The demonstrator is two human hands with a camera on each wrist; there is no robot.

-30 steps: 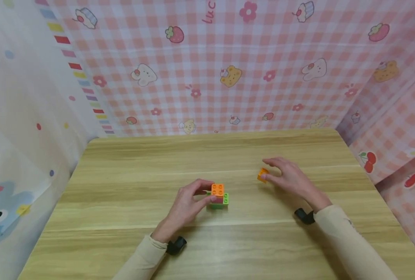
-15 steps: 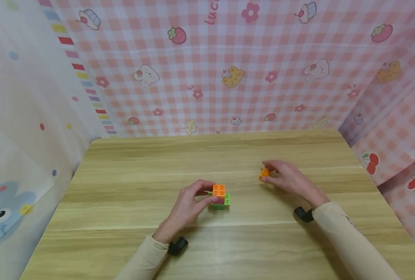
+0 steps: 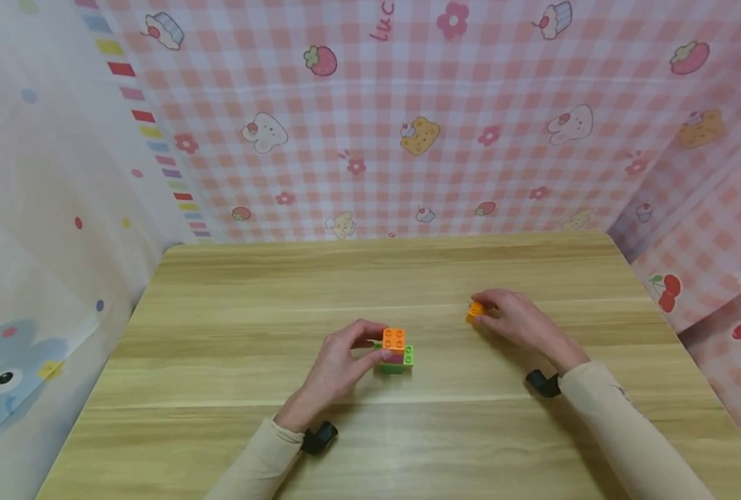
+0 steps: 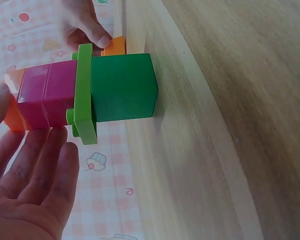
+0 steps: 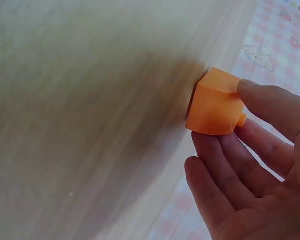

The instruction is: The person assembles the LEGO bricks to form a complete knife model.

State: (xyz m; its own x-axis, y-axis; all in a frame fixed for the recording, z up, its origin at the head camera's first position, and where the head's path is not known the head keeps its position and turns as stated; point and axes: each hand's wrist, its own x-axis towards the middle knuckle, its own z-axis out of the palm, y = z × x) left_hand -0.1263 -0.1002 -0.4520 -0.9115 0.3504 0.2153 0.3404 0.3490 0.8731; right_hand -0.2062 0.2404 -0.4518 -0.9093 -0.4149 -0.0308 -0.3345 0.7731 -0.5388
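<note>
A stack of toy building blocks stands upright on the wooden table. From the top down it has an orange block (image 3: pixel 394 338), two magenta blocks (image 4: pixel 47 95), a thin light green plate block (image 4: pixel 85 95) and a dark green block (image 4: pixel 124 87). My left hand (image 3: pixel 339 357) holds the stack near its top, thumb on one side and fingers on the other. To the right and farther back, my right hand (image 3: pixel 517 319) pinches a separate orange block (image 5: pixel 217 102) between thumb and fingers. That block is at or just above the tabletop; its studs point toward the palm.
The wooden table (image 3: pixel 251 292) reaches back to a pink checked cloth (image 3: pixel 370 167). A white patterned cloth (image 3: pixel 45 173) hangs at the left, and more pink cloth (image 3: pixel 708 264) at the right. Each wrist wears a small black camera.
My right hand's fingers have closed from a wide spread onto the loose orange block, which has turned slightly. The left hand keeps its hold on the stack. The head view has shifted slightly.
</note>
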